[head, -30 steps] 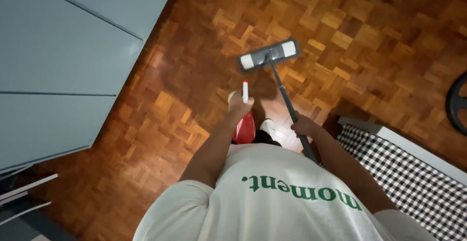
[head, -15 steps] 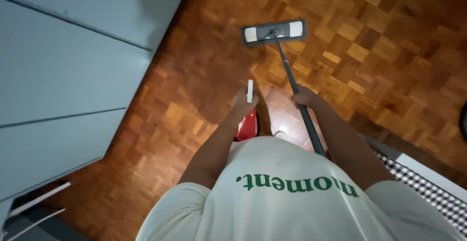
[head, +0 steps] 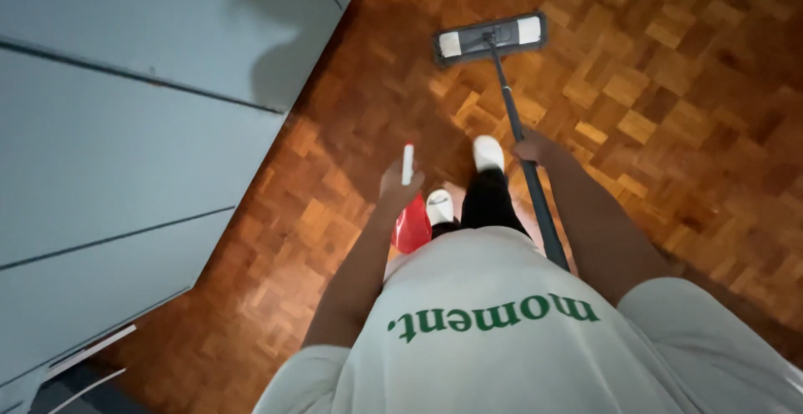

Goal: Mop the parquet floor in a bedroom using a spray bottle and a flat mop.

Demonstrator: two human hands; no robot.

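A warm brown wooden parquet floor fills the room, bordered by pale grey flat-fronted cabinet doors running along one side. Nearest the camera, a person in a white cotton T-shirt with green lettering looks down over their own chest. Just beyond the shirt, the left hand is closed around a red plastic spray bottle with a white nozzle, the nozzle pointing away from the body and the red body of the bottle hanging below the fist, above the floor between the shirt and the cabinet doors. Beside the bottle, two feet in white slippers stand on the parquet, one ahead of the other, below dark trouser legs. On the other side of the feet from the bottle, the right hand is wrapped shut around the long dark metal mop handle, which slants from beside the shirt out across the floor. Farthest from the shirt, the flat rectangular grey mop head with pale ends lies pressed on the parquet, near the cabinet doors.
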